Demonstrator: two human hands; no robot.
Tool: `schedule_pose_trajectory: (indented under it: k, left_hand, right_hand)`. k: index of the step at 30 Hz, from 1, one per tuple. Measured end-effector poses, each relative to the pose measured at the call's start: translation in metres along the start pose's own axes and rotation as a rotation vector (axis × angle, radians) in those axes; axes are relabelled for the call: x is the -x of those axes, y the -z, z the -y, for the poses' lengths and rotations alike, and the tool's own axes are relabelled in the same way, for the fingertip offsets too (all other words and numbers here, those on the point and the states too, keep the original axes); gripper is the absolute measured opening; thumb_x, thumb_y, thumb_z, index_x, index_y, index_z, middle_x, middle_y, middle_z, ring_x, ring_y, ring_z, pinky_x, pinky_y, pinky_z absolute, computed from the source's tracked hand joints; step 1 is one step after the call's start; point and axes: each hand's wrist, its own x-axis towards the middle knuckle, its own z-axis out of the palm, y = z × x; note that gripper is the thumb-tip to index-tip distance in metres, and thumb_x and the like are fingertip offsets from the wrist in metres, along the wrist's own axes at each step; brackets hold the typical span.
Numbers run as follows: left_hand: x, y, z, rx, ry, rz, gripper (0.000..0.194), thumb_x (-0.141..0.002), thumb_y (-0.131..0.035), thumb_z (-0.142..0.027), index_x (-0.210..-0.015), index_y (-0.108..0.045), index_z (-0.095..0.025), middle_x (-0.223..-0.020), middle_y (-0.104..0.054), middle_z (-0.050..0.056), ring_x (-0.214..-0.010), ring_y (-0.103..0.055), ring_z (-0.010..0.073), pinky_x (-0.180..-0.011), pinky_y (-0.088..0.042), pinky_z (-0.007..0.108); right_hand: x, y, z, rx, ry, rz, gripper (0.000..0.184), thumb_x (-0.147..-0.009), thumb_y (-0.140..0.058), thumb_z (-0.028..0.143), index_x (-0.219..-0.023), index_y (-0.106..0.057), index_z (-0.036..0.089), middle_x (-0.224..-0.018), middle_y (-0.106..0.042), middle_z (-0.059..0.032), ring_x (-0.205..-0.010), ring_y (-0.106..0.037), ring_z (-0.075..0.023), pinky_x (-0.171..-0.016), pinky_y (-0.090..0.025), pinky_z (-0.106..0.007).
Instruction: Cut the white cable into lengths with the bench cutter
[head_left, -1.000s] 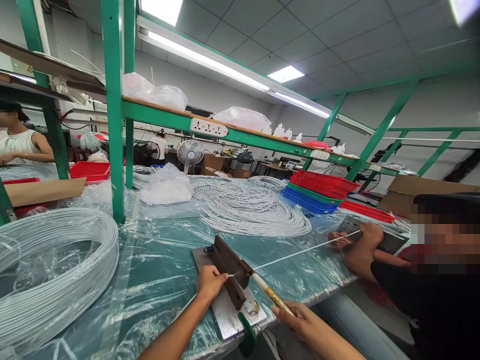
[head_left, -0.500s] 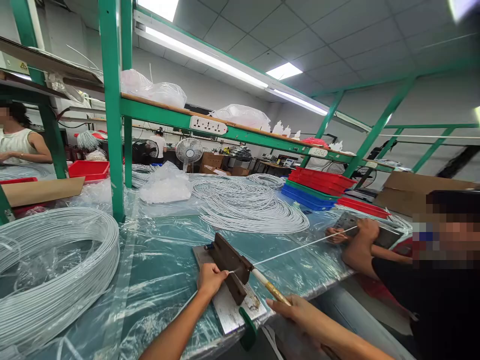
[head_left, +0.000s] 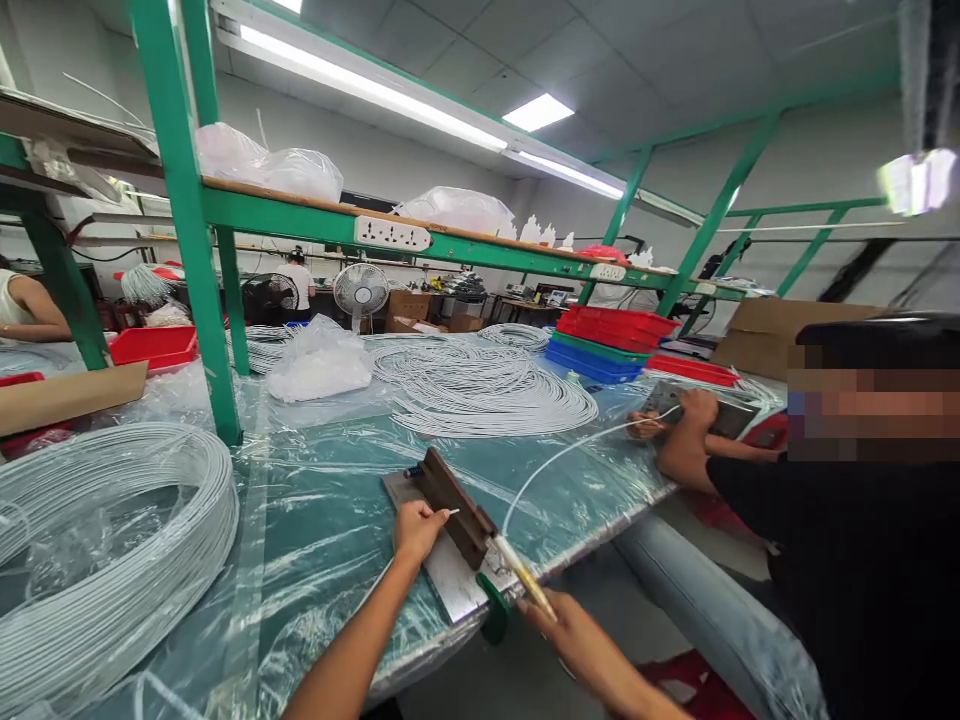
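Note:
My left hand [head_left: 417, 530] pinches a thin white cable [head_left: 452, 513], a short end of which sticks out past the fingertips on the near side of the cutter. My right hand [head_left: 566, 625] is wrapped round the white and yellow handle [head_left: 531, 580] of a bench cutter [head_left: 450, 500]. The cutter's brown bars lie together on a metal base plate [head_left: 454, 590] near the table's front edge. Beyond the cutter, another white cable length [head_left: 551, 462] curves over to a co-worker's hands [head_left: 697, 410]. Its near end is hidden by the cutter.
A big coil of white cable [head_left: 217, 530] lies at left. Many long cables [head_left: 487, 390] are heaped behind the cutter, near a plastic bag [head_left: 319, 365] and stacked red and blue trays [head_left: 600, 345]. A green clamp [head_left: 493, 610] grips the table edge. The co-worker [head_left: 840, 560] sits at right.
The cutter's bars were apart and are now together, the handle lowered by my right hand. The cable to the co-worker was straight and now bows loosely. The view has shifted right.

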Motion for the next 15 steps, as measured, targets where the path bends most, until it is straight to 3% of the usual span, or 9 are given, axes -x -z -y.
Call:
schedule_pose_trajectory:
  k: [3, 5, 8, 10, 12, 15]
  left_hand:
    - [0.001, 0.005, -0.005, 0.039, 0.007, 0.009, 0.048, -0.051, -0.073, -0.052, -0.043, -0.039, -0.019, -0.043, -0.034, -0.007, -0.048, -0.032, 0.0087, -0.049, -0.019, 0.023]
    - [0.003, 0.009, -0.011, 0.078, 0.005, 0.029, 0.053, -0.049, -0.071, -0.059, -0.043, -0.037, -0.020, -0.044, -0.032, -0.007, -0.048, -0.030, 0.0082, -0.049, -0.018, 0.023]
    - [0.013, 0.016, -0.020, 0.143, 0.021, 0.108, 0.059, -0.045, -0.065, -0.073, -0.047, -0.040, -0.020, -0.045, -0.030, -0.008, -0.047, -0.027, 0.0073, -0.047, -0.016, 0.023]
    - [0.022, 0.022, -0.024, 0.180, 0.068, 0.194, 0.062, -0.043, -0.061, -0.079, -0.052, -0.044, -0.020, -0.044, -0.028, -0.009, -0.043, -0.023, 0.0065, -0.045, -0.013, 0.023]
    - [0.031, 0.028, -0.026, 0.215, 0.116, 0.280, 0.065, -0.043, -0.059, -0.081, -0.056, -0.045, -0.020, -0.044, -0.026, -0.010, -0.041, -0.019, 0.0055, -0.044, -0.010, 0.023]
    - [0.043, 0.036, -0.027, 0.269, 0.150, 0.361, 0.066, -0.044, -0.059, -0.082, -0.059, -0.044, -0.019, -0.045, -0.026, -0.011, -0.040, -0.016, 0.0038, -0.043, -0.008, 0.023]
  right_hand:
    - [0.004, -0.013, -0.015, -0.076, 0.037, 0.031, 0.053, -0.068, -0.044, 0.070, -0.063, -0.046, 0.017, -0.060, -0.042, -0.0006, -0.058, -0.040, -0.0143, -0.057, -0.039, -0.027]
    - [0.003, 0.000, -0.008, -0.125, 0.001, 0.141, 0.050, -0.071, -0.049, 0.067, -0.066, -0.049, 0.017, -0.054, -0.038, 0.0025, -0.049, -0.038, -0.0106, -0.047, -0.036, -0.023]
    - [0.002, 0.041, 0.028, -0.250, -0.102, 0.285, 0.049, -0.070, -0.057, 0.064, -0.083, -0.054, 0.017, -0.050, -0.035, 0.0071, -0.034, -0.026, -0.0047, -0.032, -0.022, -0.018]
    - [0.000, 0.071, 0.060, -0.427, -0.157, 0.305, 0.054, -0.070, -0.061, 0.061, -0.105, -0.054, 0.020, -0.053, -0.044, 0.0064, -0.032, -0.027, -0.0032, -0.030, -0.021, -0.015]
    - [-0.005, 0.096, 0.091, -0.664, -0.204, 0.316, 0.059, -0.075, -0.057, 0.059, -0.121, -0.048, 0.022, -0.062, -0.054, 0.0018, -0.036, -0.037, -0.0048, -0.032, -0.031, -0.015]
    - [-0.024, 0.122, 0.130, -0.937, -0.191, 0.376, 0.062, -0.087, -0.034, 0.060, -0.123, -0.049, 0.013, -0.080, -0.064, -0.0109, -0.052, -0.057, -0.0123, -0.048, -0.049, -0.021]
